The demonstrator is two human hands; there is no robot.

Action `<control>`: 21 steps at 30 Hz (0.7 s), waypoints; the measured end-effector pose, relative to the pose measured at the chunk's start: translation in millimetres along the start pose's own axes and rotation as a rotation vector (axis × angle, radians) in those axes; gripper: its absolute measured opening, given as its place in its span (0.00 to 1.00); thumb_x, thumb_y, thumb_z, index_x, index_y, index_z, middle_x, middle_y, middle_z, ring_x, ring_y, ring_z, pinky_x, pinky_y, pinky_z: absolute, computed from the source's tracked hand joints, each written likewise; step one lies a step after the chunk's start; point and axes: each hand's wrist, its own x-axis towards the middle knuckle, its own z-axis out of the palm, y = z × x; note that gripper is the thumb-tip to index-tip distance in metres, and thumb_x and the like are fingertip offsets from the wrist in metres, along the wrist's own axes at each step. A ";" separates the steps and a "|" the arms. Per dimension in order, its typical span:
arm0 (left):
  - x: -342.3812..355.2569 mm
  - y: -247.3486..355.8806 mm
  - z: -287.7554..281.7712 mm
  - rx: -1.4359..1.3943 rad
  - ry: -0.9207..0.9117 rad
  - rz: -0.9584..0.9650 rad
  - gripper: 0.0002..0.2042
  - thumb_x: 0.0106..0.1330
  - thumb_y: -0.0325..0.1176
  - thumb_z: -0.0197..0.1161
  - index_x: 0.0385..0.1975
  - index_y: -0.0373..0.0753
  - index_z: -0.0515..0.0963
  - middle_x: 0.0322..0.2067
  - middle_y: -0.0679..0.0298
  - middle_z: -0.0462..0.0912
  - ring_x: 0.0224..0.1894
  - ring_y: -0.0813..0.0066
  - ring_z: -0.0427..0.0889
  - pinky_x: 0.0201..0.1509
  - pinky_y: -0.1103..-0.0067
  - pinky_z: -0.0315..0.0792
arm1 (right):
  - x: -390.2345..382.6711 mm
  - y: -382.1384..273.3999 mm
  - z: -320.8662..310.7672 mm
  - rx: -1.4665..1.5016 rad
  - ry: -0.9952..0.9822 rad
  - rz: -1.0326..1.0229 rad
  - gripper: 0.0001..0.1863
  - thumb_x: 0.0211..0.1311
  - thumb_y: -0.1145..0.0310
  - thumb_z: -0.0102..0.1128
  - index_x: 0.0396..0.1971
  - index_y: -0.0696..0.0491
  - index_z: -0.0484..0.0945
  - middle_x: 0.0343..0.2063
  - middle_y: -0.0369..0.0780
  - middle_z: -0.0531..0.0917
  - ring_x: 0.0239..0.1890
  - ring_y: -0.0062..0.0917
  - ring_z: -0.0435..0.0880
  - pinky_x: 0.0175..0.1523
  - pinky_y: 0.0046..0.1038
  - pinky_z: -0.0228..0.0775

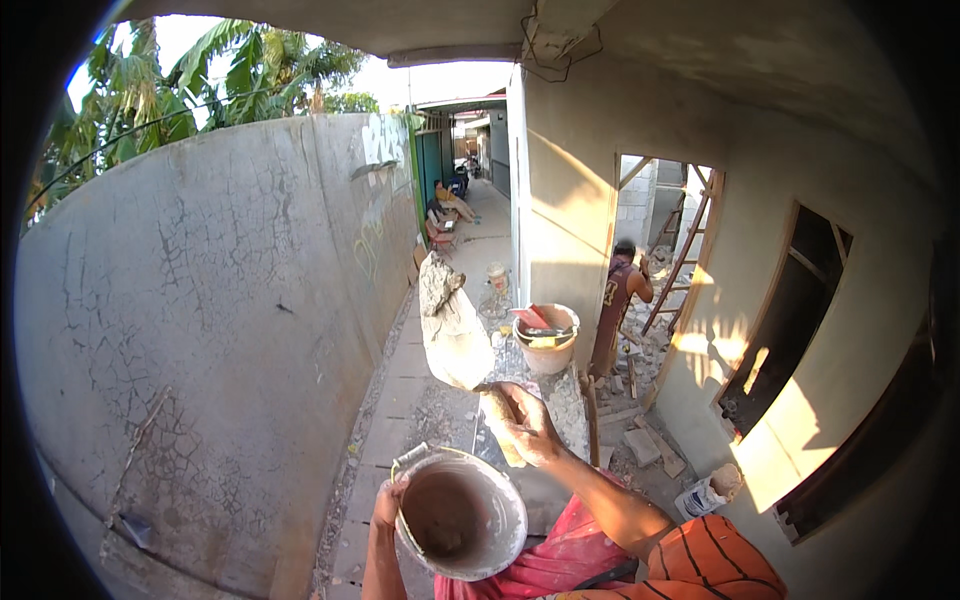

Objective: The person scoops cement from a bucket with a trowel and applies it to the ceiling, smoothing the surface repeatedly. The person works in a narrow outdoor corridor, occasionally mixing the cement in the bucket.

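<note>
My right hand [532,425] is closed around the wooden handle of a trowel [455,345], raised ahead of me and pointing away. A grey lump of wet mortar [438,284] sits on the far end of its blade. Below and to the left, my left hand [388,503] grips the rim of a pale bucket [512,505], by its wire handle. The bucket is tilted toward me, over my red trousers, and brownish mortar coats its inside and bottom. Between the trowel and the bucket there is a gap.
A second bucket [547,356] with a red tool [533,317] across it stands ahead on a mortar-spattered platform [568,408]. A cracked wall [220,300] runs along the left. Beyond the doorway at right are a person [618,300], a ladder [690,245] and rubble.
</note>
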 end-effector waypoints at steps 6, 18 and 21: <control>31.7 -10.6 9.0 0.590 -0.032 0.052 0.13 0.64 0.33 0.53 0.40 0.30 0.77 0.35 0.69 0.77 0.36 0.80 0.73 0.44 0.82 0.66 | 131.3 -145.7 33.4 0.185 0.137 -0.492 0.25 0.56 0.73 0.57 0.56 0.54 0.65 0.32 0.31 0.69 0.32 0.15 0.71 0.36 0.23 0.76; 15.4 -15.9 27.9 0.122 -0.012 -0.028 0.09 0.59 0.32 0.60 0.35 0.34 0.77 0.31 0.70 0.76 0.35 0.81 0.72 0.42 0.83 0.64 | 233.3 -370.5 91.0 0.508 0.008 -0.841 0.12 0.59 0.72 0.55 0.38 0.49 0.61 0.29 0.36 0.69 0.28 0.24 0.74 0.32 0.30 0.75; 13.9 -2.3 36.2 0.107 -0.029 -0.015 0.08 0.59 0.31 0.60 0.34 0.34 0.77 0.31 0.71 0.75 0.34 0.82 0.71 0.41 0.84 0.63 | 266.2 -426.0 113.3 0.451 0.148 -1.001 0.08 0.58 0.74 0.52 0.34 0.52 0.63 0.28 0.37 0.72 0.28 0.25 0.77 0.33 0.30 0.76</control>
